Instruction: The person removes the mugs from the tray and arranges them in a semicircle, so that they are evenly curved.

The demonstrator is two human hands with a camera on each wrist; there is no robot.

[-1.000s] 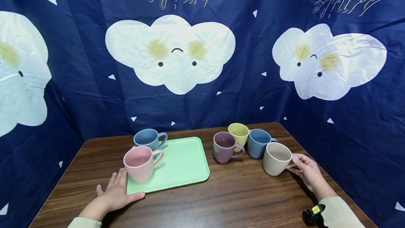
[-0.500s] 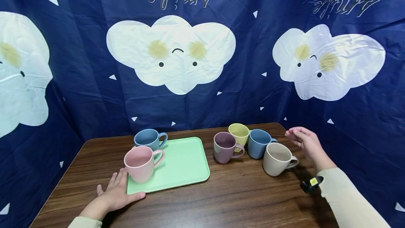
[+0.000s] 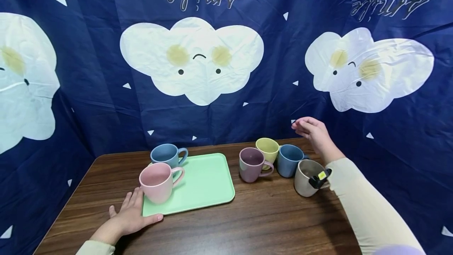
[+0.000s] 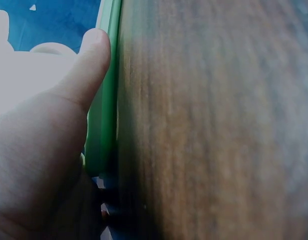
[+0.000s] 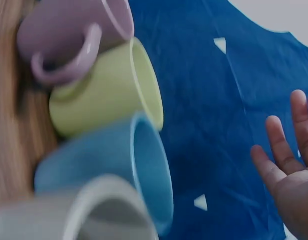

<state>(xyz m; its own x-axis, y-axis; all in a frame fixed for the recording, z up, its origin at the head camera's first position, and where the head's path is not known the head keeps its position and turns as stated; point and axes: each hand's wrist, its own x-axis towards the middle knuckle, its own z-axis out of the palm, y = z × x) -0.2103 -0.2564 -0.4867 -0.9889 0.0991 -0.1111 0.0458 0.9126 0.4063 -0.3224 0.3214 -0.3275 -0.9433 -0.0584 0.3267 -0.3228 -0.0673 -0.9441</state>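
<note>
Six mugs are in view: one pink mug [image 3: 154, 191], two blue mugs, one purple mug [image 3: 249, 168], one yellow mug [image 3: 268, 150] and one beige mug [image 3: 304, 182]. There is one green tray [image 3: 207, 186]; the pink mug stands upright on its left end, with the first blue mug [image 3: 166, 157] just behind, its base hidden. The other four mugs stand upright in a group right of the tray, the second blue mug [image 3: 288, 162] between the yellow and beige ones. Of two hands, the left hand [image 3: 130, 217] rests at the tray's near left corner, fingers straight and spread, thumb along the rim. The right hand [image 3: 315, 133] hovers above the right-hand mugs, fingers apart and holding nothing. The worktop [image 3: 244, 225] is dark, grained brown with rounded far corners. Navy curtains [image 3: 212, 125] surround it, printed with three white clouds [image 3: 192, 66], small white triangles and two upside-down "smile" words.
</note>
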